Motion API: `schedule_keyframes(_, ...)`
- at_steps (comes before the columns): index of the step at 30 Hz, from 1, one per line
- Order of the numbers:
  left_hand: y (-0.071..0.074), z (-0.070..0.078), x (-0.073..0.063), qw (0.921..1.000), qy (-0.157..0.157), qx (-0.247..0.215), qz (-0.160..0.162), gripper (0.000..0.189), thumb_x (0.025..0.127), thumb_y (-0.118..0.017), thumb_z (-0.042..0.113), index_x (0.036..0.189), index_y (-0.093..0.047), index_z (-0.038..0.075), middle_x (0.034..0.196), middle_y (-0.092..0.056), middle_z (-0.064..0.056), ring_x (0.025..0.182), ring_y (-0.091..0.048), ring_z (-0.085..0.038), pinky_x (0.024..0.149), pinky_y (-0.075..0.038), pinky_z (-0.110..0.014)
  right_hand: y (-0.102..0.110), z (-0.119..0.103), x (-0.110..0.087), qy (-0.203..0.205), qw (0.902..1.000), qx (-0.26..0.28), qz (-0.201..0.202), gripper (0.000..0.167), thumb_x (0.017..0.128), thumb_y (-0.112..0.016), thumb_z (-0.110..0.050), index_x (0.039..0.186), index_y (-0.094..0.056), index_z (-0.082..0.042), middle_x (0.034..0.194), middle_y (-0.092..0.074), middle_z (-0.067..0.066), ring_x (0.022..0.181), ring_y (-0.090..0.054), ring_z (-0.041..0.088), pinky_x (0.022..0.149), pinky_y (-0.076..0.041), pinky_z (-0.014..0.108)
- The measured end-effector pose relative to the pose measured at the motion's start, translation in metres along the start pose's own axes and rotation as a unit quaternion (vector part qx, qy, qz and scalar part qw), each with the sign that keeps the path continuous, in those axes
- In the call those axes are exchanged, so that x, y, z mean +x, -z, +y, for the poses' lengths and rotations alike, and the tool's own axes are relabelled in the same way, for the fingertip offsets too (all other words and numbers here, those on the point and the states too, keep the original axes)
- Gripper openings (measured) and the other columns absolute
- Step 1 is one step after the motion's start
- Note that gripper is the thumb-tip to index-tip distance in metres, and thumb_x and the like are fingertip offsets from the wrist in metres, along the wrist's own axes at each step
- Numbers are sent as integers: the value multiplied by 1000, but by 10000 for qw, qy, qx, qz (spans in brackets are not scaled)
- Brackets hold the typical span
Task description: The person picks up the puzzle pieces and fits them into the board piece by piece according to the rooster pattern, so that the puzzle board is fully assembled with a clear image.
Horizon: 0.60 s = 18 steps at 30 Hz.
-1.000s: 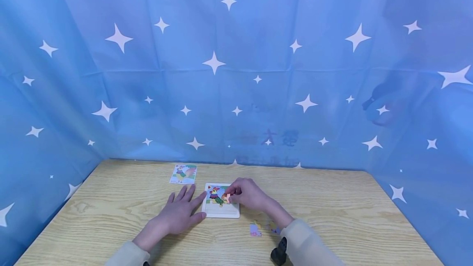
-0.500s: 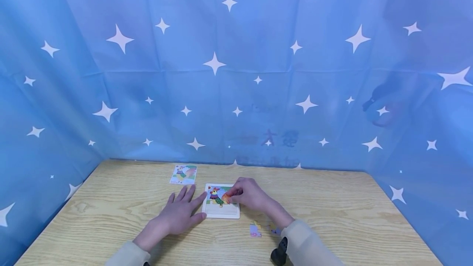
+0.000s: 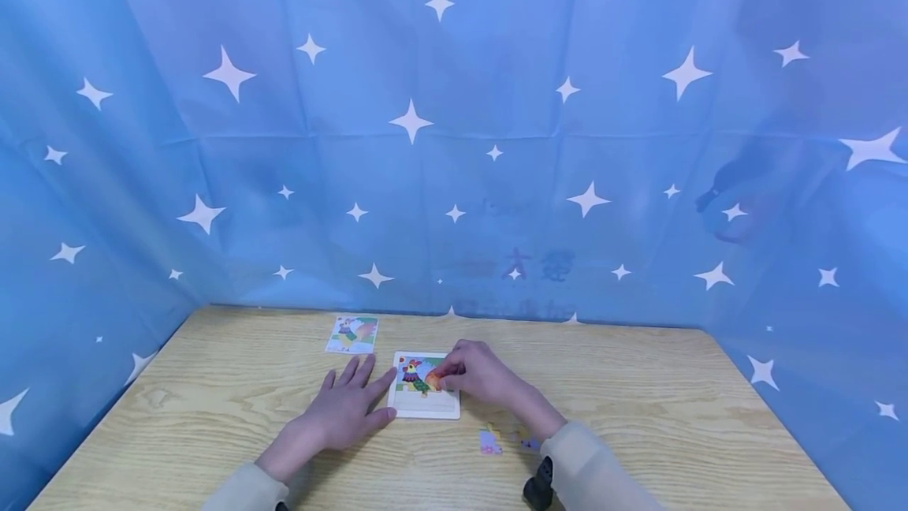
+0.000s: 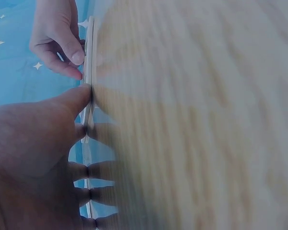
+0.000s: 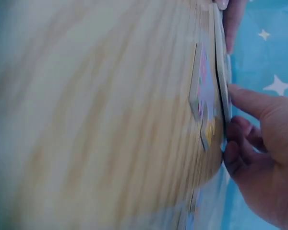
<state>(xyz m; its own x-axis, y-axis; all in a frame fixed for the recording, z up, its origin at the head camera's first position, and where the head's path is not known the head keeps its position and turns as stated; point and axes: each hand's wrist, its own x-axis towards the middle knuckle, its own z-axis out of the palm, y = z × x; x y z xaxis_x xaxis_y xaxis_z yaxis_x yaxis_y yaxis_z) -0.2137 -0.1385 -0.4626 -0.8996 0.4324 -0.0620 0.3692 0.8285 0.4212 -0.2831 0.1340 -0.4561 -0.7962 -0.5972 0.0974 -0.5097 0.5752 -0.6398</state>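
A white-framed jigsaw board [image 3: 424, 416] with a colourful rooster picture lies flat on the table; its lower strip is pale and bare. My left hand [image 3: 343, 414] rests palm down with spread fingers, the thumb and index finger touching the board's left edge. Over the board's right side, my right hand [image 3: 478, 374] pinches an orange puzzle piece [image 3: 432, 381] between thumb and fingers, low against the picture. The fingers partly cover that piece. In the right wrist view, the thumb and curled fingers of the right hand [image 5: 264, 143] meet the board's edge-on surface.
Loose puzzle pieces [image 3: 490, 441] lie on the wooden table [image 3: 638, 385] near the right forearm, some partly covered by the sleeve. A rooster picture card [image 3: 352, 335] lies behind the left hand. A blue star-patterned curtain [image 3: 454, 164] surrounds the table's back and sides.
A second ago the puzzle piece in my right hand stood tilted with its pinkish side showing; it has since gone down flat onto the picture. The left hand has stayed put.
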Motion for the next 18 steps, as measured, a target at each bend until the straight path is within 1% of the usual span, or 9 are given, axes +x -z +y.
schedule_keyframes(3, 1, 2, -2, 10000, 70, 33, 4, 67, 105, -52, 51, 159, -41, 13, 164, -22, -28, 150, -14, -52, 112, -13, -76, 6, -1, -8, -101, 9997, 215, 89, 18, 97, -73, -14, 114, -78, -9, 94, -62, -5, 82, -56, 12, 70, -49, 30)
schedule_keyframes(5, -1, 2, -1, 9999, 113, 70, 39, 66, 105, -53, 50, 159, -41, 14, 165, -22, -27, 151, -14, -51, 113, -14, -75, 13, -1, -18, -193, 9991, 349, 167, 21, 98, -72, -15, 117, -76, -8, 94, -62, -5, 82, -57, 13, 69, -50, 31)
schedule_keyframes(7, -2, 1, 0, 9998, 138, 99, 42, 65, 105, -54, 49, 159, -41, 15, 165, -22, -26, 151, -13, -51, 113, -13, -75, 21, -1, -29, -252, 9988, 392, 162, 22, 97, -74, -16, 117, -76, -6, 93, -64, -6, 81, -59, 13, 68, -51, 30)
schedule_keyframes(12, -7, -4, 3, 9999, 69, 134, 83, 65, 105, -53, 51, 159, -41, 16, 165, -22, -26, 151, -13, -50, 113, -13, -75, 35, -2, -58, -330, 9985, 393, -179, 23, 93, -78, -16, 112, -76, -3, 88, -68, -7, 77, -62, 11, 66, -52, 28)
schedule_keyframes(14, -7, -5, 4, 9999, 59, 138, 82, 66, 105, -52, 51, 159, -41, 16, 165, -22, -26, 151, -13, -50, 113, -13, -75, 37, -3, -68, -407, 9978, 427, -316, 22, 92, -79, -16, 110, -76, -3, 87, -69, -7, 77, -63, 9, 67, -53, 27)
schedule_keyframes(18, -6, -5, 4, 9999, 85, 118, 55, 65, 105, -53, 51, 159, -41, 17, 165, -21, -26, 151, -12, -50, 113, -13, -74, 37, -5, -83, -475, 9963, 507, -507, 24, 88, -84, -17, 107, -77, -5, 91, -70, -5, 80, -64, 8, 71, -54, 26)
